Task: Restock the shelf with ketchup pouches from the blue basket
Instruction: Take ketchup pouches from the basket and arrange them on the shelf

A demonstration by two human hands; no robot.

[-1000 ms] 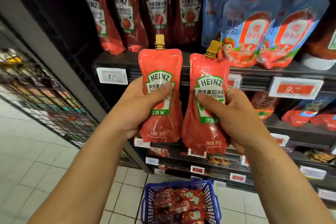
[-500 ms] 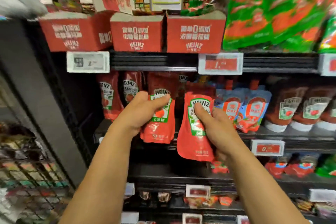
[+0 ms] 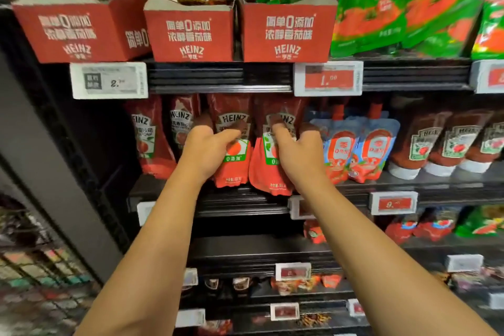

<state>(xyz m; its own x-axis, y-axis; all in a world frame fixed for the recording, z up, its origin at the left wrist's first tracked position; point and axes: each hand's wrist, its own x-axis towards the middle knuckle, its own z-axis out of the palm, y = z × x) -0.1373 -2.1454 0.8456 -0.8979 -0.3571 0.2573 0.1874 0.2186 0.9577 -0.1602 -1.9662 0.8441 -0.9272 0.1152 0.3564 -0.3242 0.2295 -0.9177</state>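
At frame centre, my left hand and right hand each grip a ketchup pouch, now pushed up onto the shelf from below; release comes next. The basket has left view.

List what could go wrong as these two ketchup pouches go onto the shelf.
1. The pouch in the right hand tilts, its bottom hanging past the shelf edge; let go now, it may slide off.
2. The left hand pushes its pouch against the standing Heinz pouches; a hard shove might topple them.
3. The blue pouches stand close beside the right hand and could get knocked.
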